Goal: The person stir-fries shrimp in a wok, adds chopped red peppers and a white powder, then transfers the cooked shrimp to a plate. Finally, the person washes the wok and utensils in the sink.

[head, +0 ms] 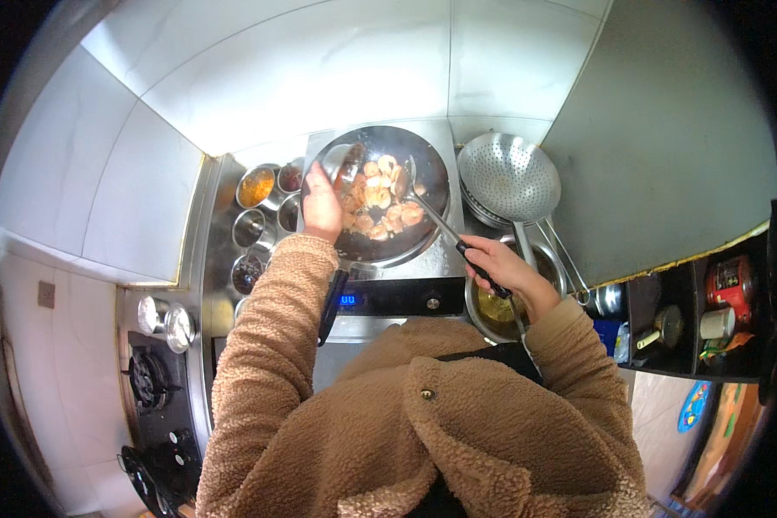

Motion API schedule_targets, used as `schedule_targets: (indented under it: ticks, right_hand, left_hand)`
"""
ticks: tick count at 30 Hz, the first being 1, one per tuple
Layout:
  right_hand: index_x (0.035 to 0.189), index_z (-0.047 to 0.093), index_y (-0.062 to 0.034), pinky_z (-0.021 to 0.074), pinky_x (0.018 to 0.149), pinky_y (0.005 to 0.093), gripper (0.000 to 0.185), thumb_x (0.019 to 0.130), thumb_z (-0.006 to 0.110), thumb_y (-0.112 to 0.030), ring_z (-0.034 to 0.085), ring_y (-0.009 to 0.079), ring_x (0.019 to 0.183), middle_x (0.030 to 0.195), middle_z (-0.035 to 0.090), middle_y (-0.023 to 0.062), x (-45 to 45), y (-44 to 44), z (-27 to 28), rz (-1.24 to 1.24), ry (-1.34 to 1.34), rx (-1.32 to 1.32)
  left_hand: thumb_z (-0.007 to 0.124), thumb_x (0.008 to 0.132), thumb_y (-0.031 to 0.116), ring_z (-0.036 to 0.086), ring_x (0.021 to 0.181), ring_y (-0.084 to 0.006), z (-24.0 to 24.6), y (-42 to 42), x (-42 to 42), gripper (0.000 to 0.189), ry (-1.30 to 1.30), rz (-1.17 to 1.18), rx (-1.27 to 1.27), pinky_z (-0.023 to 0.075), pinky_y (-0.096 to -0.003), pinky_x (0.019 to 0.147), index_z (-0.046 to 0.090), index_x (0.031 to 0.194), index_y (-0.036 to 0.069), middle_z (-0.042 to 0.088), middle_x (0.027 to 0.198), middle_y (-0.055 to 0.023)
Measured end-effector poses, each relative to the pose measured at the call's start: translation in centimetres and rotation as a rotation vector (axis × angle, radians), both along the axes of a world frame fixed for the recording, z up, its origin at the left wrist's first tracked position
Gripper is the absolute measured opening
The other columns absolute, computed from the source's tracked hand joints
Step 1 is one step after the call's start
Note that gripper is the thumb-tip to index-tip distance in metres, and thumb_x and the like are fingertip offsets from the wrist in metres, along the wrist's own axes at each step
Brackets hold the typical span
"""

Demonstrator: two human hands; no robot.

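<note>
My left hand (322,206) grips a small metal cup (338,158) tilted over the left side of a dark wok (388,254). Reddish-brown contents show near the cup's mouth; whether they are falling cannot be told. Pale orange, roundish food slices (381,188) lie in the wok, with small crumbs among them. My right hand (495,262) is closed around the black handle of a metal ladle or wok spatula (437,212), whose head touches the food at the right of the wok. The wok sits on a cooker (401,298) with a lit blue display and a knob.
Several metal cups of seasonings (256,186) stand left of the wok. At right, a perforated strainer (508,175) rests on stacked bowls, above a pot of yellowish liquid (498,307). A gas burner (149,379) is farther left. Dark shelves (667,353) hold jars at right.
</note>
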State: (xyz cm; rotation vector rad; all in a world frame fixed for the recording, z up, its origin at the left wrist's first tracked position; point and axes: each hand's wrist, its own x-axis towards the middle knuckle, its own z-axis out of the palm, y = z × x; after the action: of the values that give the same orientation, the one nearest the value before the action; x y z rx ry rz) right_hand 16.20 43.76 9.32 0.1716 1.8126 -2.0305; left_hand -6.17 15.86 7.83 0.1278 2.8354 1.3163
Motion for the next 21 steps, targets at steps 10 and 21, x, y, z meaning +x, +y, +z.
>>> schedule_targets:
  ticks: [10,21]
  right_hand:
    - [0.128,0.05,-0.0056,0.0363,0.039,0.0216,0.031,0.1,0.043,-0.018,0.045,0.0074,0.045,0.072,0.052,0.0008,1.3,0.5,-0.4,-0.037,-0.017,-0.077]
    - [0.135,0.04,-0.0091,0.0359,0.04,0.0237,0.037,0.101,0.045,-0.023,0.044,0.0079,0.05,0.077,0.052,0.0028,-0.4,-2.5,0.2,-0.113,-0.214,-0.597]
  left_hand:
    - [0.049,0.082,0.0,0.066,0.084,-0.0308,-0.5,2.2,-0.1,0.075,0.593,-0.266,-0.853,0.0485,-0.042,0.08,0.012,0.147,-0.005,0.038,0.143,-0.0239]
    - [0.047,0.086,0.006,0.067,0.078,-0.0296,-3.5,2.0,-1.5,0.066,0.832,-0.412,-1.138,0.0485,-0.0442,0.077,0.022,0.146,-0.003,0.04,0.146,-0.019]
